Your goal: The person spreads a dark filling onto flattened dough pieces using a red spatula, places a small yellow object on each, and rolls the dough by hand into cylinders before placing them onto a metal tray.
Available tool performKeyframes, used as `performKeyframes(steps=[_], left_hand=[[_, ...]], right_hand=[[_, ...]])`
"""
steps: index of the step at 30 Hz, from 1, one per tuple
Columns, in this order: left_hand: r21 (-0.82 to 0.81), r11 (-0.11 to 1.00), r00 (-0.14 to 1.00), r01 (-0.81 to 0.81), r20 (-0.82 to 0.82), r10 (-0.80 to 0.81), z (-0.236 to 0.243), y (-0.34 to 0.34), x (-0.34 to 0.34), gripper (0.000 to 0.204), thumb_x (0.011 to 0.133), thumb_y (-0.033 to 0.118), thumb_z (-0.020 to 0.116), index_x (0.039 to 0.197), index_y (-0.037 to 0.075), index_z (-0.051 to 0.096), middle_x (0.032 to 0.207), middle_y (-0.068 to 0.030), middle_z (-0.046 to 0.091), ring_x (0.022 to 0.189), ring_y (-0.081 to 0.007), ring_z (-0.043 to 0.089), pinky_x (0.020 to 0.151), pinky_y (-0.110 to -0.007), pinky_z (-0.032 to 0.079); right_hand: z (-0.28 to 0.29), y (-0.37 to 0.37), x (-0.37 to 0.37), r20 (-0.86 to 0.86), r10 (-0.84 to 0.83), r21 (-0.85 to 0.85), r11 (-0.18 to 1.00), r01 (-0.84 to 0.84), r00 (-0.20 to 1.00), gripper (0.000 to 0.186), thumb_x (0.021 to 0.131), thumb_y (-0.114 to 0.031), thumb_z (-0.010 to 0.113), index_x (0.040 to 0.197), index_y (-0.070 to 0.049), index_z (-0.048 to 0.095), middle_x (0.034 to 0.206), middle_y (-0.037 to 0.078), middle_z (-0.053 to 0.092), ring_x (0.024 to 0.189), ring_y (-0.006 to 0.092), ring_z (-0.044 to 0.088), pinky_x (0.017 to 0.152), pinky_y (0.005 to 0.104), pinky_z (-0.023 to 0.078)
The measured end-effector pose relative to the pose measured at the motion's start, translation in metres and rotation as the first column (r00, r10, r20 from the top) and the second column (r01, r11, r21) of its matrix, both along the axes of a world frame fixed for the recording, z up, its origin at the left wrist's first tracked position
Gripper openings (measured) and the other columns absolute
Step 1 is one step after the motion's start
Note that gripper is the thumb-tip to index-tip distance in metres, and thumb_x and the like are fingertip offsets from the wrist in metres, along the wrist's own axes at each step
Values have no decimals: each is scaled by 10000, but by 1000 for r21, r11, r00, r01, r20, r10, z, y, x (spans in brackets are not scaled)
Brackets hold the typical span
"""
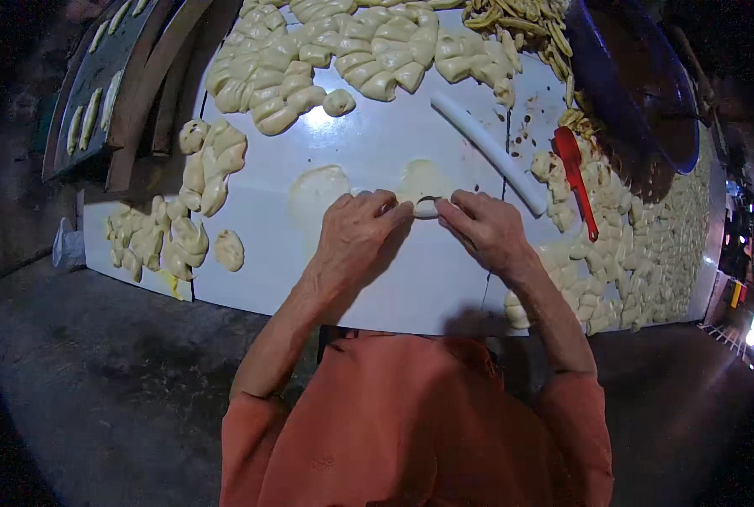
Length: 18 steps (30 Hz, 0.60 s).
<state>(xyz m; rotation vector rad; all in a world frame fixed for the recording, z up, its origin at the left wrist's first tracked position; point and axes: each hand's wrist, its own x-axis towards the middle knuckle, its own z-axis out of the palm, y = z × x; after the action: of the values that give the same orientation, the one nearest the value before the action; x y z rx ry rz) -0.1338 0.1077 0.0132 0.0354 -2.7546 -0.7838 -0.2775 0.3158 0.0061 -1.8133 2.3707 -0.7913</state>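
My left hand (pixel 356 226) and my right hand (pixel 488 230) face each other over the white table. Between their fingertips is a small piece of dough (pixel 426 208), pinched at both ends and showing a dark curved line along its top. Just beyond it lies a flattened dough round (pixel 426 176), partly hidden by my fingers. A second, wider flat round (pixel 313 193) spreads on the table past my left hand. To the right of these rests a white rolling pin (pixel 488 152), lying at a slant.
Large dough pieces (pixel 326 51) cover the table's far side, with smaller clumps (pixel 161 237) at the left. On the right are a red spatula (pixel 575 182), a blue basin (pixel 689 101) of brown stuff and many shaped dough pieces (pixel 639 253). A tray (pixel 98 93) holds dough sticks at far left.
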Motion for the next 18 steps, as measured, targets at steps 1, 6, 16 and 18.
performKeyframes(steps=[1,6,16,18], left_hand=[[-11,999,999,-34,12,34,-1,-1,-4,190,846,148,764,1035,137,753,938,-77,711,705,-257,668,642,-408,521],[-10,997,996,-80,33,80,11,4,-5,184,885,156,716,1066,121,723,946,-61,684,775,-239,673,646,-391,505],[-57,997,998,-53,22,54,11,2,-12,181,900,152,710,1077,124,733,932,-79,672,764,-241,671,619,-399,511],[-85,994,998,-67,13,68,0,2,-16,173,897,159,717,1066,130,738,968,-80,686,743,-238,666,617,-393,513]], right_hand=[[-5,-1,-5,-44,-35,39,999,37,998,343,870,-199,760,1193,-110,687,997,76,658,795,244,676,629,375,547],[2,-8,-1,-28,-137,-109,985,133,990,313,873,-196,752,1170,-114,697,990,67,658,775,236,657,628,379,544],[-2,-10,-2,-60,-111,-43,993,108,992,339,882,-218,751,1203,-130,689,1039,59,651,871,246,657,697,423,525],[-16,-11,-9,-159,-145,24,988,150,977,389,874,-238,762,1241,-135,683,1050,58,651,891,256,653,730,413,521]])
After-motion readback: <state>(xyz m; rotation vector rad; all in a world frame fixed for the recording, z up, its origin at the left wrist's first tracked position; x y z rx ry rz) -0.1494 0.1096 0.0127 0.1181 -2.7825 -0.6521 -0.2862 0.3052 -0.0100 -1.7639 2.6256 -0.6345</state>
